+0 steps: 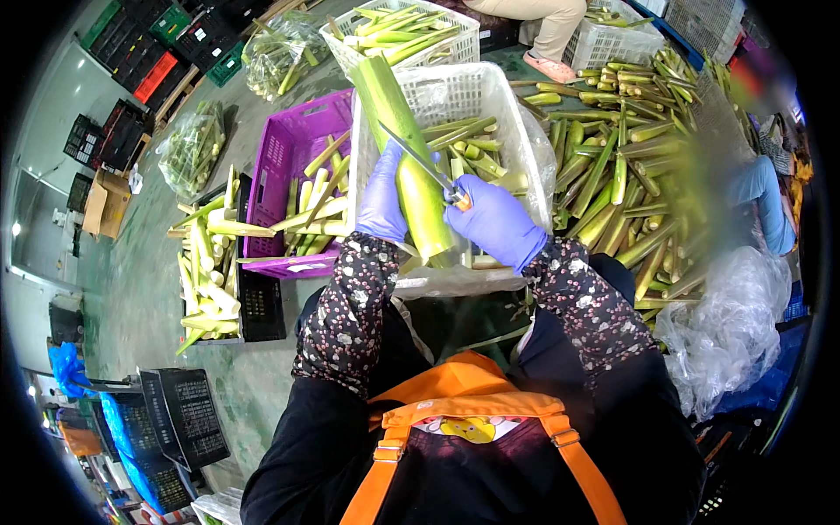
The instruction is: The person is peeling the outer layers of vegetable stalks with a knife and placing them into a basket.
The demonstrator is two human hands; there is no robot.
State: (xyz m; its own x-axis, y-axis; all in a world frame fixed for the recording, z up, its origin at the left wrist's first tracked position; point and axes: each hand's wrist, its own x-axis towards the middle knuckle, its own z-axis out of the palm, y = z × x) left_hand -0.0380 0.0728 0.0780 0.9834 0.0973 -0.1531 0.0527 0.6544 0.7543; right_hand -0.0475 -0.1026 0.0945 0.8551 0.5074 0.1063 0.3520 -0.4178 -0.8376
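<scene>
My left hand (384, 197), in a purple glove, is closed around a thick green plant stalk (403, 144), seen in front of a white plastic crate (518, 125). My right hand (499, 220), gloved the same way, grips the orange handle of a knife (420, 161). The blade lies slantwise across the stalk; whether it cuts into it I cannot tell. Inside the white crate, which has a clear plastic liner, are several shorter stalks (482, 154). The fingers of my left hand are partly hidden behind the stalk.
Left of the white crate stand a purple crate (298, 118) and a black crate (262, 315), both holding stalks. A large stalk pile (604, 164) lies at right, near crumpled clear plastic (728, 328). Another white crate (469, 49) stands beyond. A person's leg (558, 33) shows at the top.
</scene>
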